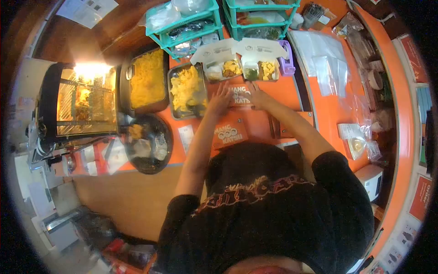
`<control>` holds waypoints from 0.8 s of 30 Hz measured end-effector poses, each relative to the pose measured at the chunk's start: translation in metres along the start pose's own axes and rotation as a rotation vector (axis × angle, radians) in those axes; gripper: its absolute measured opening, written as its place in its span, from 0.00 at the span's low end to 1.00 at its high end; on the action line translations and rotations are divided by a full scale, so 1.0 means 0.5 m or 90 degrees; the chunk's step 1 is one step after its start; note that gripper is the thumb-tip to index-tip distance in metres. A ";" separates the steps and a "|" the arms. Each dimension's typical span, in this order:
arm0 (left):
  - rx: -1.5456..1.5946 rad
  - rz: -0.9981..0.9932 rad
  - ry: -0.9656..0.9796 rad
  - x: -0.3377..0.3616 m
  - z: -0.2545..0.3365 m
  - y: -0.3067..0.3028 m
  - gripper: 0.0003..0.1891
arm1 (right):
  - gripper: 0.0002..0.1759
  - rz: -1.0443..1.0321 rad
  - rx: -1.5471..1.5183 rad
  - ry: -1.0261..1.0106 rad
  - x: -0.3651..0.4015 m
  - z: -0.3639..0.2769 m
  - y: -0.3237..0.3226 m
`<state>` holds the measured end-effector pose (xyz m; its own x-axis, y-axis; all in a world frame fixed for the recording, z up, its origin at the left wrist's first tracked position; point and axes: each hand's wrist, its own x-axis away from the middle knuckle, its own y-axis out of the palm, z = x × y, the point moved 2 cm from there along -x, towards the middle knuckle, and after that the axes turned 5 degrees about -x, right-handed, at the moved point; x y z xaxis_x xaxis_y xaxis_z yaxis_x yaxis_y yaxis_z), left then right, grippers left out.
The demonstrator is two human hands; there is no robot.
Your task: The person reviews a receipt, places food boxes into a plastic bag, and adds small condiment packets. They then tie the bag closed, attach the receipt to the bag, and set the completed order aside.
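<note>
Both hands lie at the sides of an orange printed box (240, 96) on the orange counter. My left hand (221, 99) rests at its left edge with fingers spread. On the right edge is my right hand (259, 97), its fingers also apart. Just beyond them stand two open white boxes, the left one (213, 72) and the right one (250, 74), each with yellow pieces and other food inside. A second orange printed box (230, 134) sits closer to my body. Left of my left hand is a metal tray of yellow food (187, 89).
A larger tray of yellow food (148, 80), a dark round pan (148, 144) and a lit glass case (86, 100) stand on the left. Teal racks (185, 27) rise behind. A purple object (286, 58) and plastic bags (326, 59) are at the right.
</note>
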<state>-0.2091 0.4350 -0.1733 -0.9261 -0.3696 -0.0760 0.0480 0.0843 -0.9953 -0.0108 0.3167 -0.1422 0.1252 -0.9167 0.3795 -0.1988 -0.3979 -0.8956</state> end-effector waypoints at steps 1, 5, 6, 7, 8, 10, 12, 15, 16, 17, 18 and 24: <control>-0.046 -0.018 -0.020 -0.014 0.006 0.017 0.45 | 0.61 0.014 -0.004 -0.001 0.000 -0.003 0.005; 0.147 -0.043 0.002 -0.038 -0.007 -0.022 0.45 | 0.58 -0.004 -0.031 -0.035 0.027 -0.025 -0.061; 0.190 -0.043 -0.035 -0.014 -0.001 -0.097 0.44 | 0.62 0.026 -0.074 -0.037 0.031 -0.030 -0.068; 0.231 -0.043 -0.072 0.013 0.005 -0.165 0.43 | 0.62 0.050 -0.102 -0.058 0.048 -0.045 -0.084; 0.254 -0.031 -0.079 0.044 0.013 -0.218 0.41 | 0.62 0.075 -0.129 -0.079 0.077 -0.072 -0.101; 0.296 -0.008 -0.097 0.126 0.034 -0.297 0.38 | 0.62 0.130 -0.176 -0.144 0.124 -0.135 -0.072; 0.300 -0.072 -0.140 0.222 0.068 -0.309 0.41 | 0.62 0.132 -0.195 -0.208 0.153 -0.196 -0.008; 0.340 -0.073 -0.162 0.325 0.109 -0.229 0.42 | 0.60 -0.067 -0.162 -0.220 0.171 -0.257 0.002; 0.378 -0.101 -0.165 0.334 0.107 -0.240 0.42 | 0.58 0.023 -0.316 -0.252 0.181 -0.236 0.003; 0.417 -0.127 -0.168 0.340 0.102 -0.250 0.42 | 0.55 0.092 -0.405 -0.228 0.181 -0.226 0.001; 0.459 -0.158 -0.174 0.345 0.108 -0.275 0.42 | 0.52 0.156 -0.496 -0.201 0.188 -0.224 0.006; 0.891 0.008 -0.551 0.400 0.127 -0.107 0.36 | 0.37 0.205 -0.988 0.055 0.155 -0.237 0.142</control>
<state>-0.3732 0.2976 -0.1389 -0.4747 -0.7915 0.3849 0.7787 -0.5816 -0.2356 -0.1307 0.2130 -0.1490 -0.1591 -0.9440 0.2892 -0.9688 0.2056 0.1383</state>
